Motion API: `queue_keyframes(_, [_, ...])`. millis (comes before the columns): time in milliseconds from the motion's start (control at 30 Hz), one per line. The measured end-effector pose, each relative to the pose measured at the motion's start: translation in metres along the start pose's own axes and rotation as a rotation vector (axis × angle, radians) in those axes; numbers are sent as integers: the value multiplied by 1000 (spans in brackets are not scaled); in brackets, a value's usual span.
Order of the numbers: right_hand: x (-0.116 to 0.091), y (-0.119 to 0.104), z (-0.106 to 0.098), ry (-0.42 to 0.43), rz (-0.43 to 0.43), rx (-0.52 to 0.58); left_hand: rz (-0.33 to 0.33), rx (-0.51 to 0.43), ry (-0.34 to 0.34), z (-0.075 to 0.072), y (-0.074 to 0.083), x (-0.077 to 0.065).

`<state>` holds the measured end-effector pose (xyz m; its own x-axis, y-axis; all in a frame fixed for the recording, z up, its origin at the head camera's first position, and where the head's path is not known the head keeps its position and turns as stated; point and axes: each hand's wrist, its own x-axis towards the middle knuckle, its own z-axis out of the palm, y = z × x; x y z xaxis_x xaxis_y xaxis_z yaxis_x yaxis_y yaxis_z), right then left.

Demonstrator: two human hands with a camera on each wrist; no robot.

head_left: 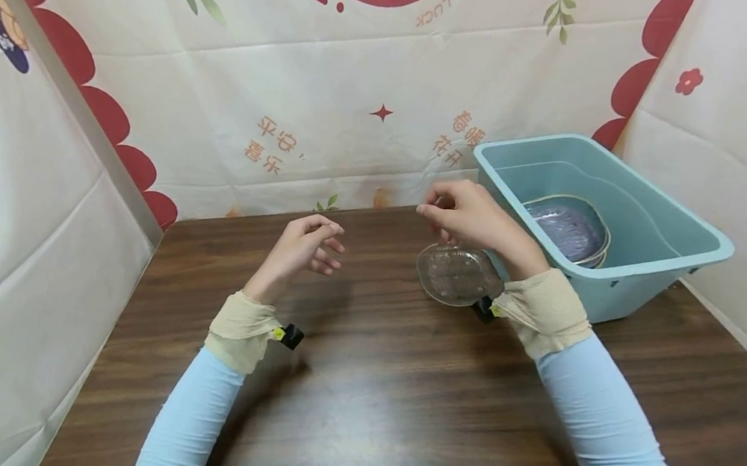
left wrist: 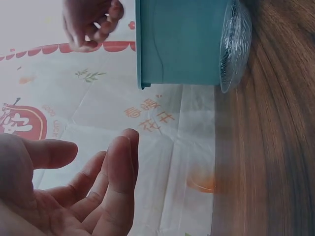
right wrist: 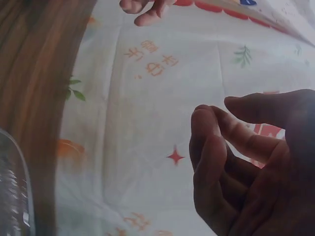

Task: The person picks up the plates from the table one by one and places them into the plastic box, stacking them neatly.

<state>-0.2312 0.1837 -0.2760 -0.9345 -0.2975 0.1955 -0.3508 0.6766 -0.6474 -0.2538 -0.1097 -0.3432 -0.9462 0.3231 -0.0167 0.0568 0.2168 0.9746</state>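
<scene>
A clear ribbed dish (head_left: pixel 457 275) lies on the wooden table, left of a light blue bin (head_left: pixel 627 194). My right hand (head_left: pixel 473 212) hovers above and behind that dish, its fingers loosely curled with nothing between them. The right wrist view shows the same hand (right wrist: pixel 236 162) empty, with part of the clear dish (right wrist: pixel 12 191) at the lower left. Off to the left, my left hand (head_left: pixel 305 245) is raised over the table, fingers relaxed and holding nothing. Inside the bin sit stacked bluish dishes (head_left: pixel 566 225) with pale rims; their exact number is hidden.
The bin stands at the right back of the dark wooden table (head_left: pixel 346 380). A printed white cloth (head_left: pixel 355 74) hangs behind the table, with further cloth (head_left: pixel 16 228) along the left side and on the right.
</scene>
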Motion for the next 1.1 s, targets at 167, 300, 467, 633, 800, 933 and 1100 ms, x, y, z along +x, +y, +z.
queue_keyframes(167, [4, 18, 14, 13, 22, 102, -6, 9, -10, 1, -1, 3])
queue_keyframes(300, [5, 30, 20, 18, 39, 129, -22, 5, -19, 4, -3, 5])
queue_keyframes(467, [7, 36, 23, 11, 30, 167, -32, 15, -23, 4, -6, 5])
queue_keyframes(633, [7, 36, 22, -25, 16, 159, -40, 14, -30, 5, -7, 5])
queue_keyframes(800, [4, 36, 21, -21, 12, 165, -40, 21, -40, 8, -6, 3])
queue_keyframes(933, [4, 37, 20, 7, -1, 186, -36, 28, -54, 10, -7, 4])
queue_keyframes(1100, [3, 38, 18, 32, 7, 177, -33, 48, -64, 15, -12, 6])
